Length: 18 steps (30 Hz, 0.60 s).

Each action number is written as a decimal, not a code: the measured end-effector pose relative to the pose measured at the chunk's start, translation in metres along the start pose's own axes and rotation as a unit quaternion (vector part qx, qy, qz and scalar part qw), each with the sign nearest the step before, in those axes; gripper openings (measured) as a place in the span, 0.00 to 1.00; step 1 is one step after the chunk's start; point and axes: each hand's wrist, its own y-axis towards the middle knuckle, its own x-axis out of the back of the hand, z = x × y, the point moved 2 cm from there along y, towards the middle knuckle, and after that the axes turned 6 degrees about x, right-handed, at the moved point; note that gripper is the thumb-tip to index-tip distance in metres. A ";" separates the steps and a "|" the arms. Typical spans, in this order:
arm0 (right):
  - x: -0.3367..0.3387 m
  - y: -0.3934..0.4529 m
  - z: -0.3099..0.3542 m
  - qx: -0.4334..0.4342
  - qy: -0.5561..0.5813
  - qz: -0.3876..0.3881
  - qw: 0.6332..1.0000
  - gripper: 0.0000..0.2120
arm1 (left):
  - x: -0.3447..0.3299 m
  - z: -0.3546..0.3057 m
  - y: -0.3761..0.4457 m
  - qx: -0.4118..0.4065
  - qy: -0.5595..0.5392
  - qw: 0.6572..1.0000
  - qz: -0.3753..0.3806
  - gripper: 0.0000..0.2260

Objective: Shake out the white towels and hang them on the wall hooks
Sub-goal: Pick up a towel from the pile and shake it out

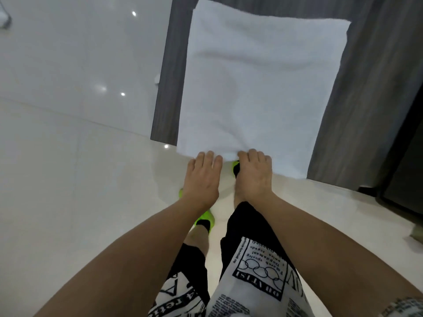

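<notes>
A large white towel (pixel 256 88) is spread out flat in front of me, reaching away toward a dark grey wood-grain wall panel (pixel 366 92). My left hand (pixel 203 177) and my right hand (pixel 254 172) sit side by side at the towel's near edge. Both hands have their fingers curled over that edge and grip it, backs of the hands up. The fingertips are hidden under the cloth. No wall hook is clearly visible.
Glossy white wall tiles (pixel 80 53) fill the left. A pale tiled floor (pixel 68 191) lies below me, with my legs and green-and-black socks (pixel 206 219) on it. A dark cabinet or door edge (pixel 402 179) stands at the right.
</notes>
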 end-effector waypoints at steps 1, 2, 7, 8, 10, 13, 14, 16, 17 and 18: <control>0.007 0.003 -0.001 -0.011 0.031 0.027 0.999 0.17 | 0.005 -0.004 -0.002 -0.002 -0.005 1.000 0.020 0.29; 0.015 0.005 -0.002 -0.032 0.072 0.054 0.995 0.17 | 0.011 -0.006 -0.002 -0.007 -0.010 0.999 0.037 0.28; 0.078 0.021 -0.015 -0.143 0.244 0.083 0.956 0.20 | 0.078 -0.010 0.012 0.001 -0.102 0.991 0.090 0.24; 0.096 0.027 -0.018 -0.155 0.257 0.088 0.950 0.20 | 0.097 -0.010 0.019 0.000 -0.113 0.990 0.082 0.22; 0.136 0.044 -0.021 -0.169 0.276 0.096 0.941 0.18 | 0.139 -0.009 0.033 0.003 -0.136 0.989 0.058 0.19; 0.205 0.073 -0.018 -0.132 0.276 0.092 0.947 0.17 | 0.201 -0.006 0.049 0.017 -0.177 0.984 0.031 0.19; 0.229 0.083 -0.013 -0.118 0.280 0.090 0.949 0.16 | 0.221 -0.004 0.052 0.024 -0.195 0.980 0.019 0.18; 0.275 0.101 0.005 -0.088 0.295 0.089 0.947 0.13 | 0.258 0.004 0.052 0.040 -0.233 0.972 -0.011 0.12; 0.296 0.110 0.016 -0.070 0.308 0.092 0.944 0.09 | 0.276 0.011 0.049 0.051 -0.246 0.967 -0.035 0.11; 0.318 0.118 0.028 -0.050 0.322 0.099 0.940 0.05 | 0.294 0.022 0.046 0.064 -0.255 0.963 -0.063 0.10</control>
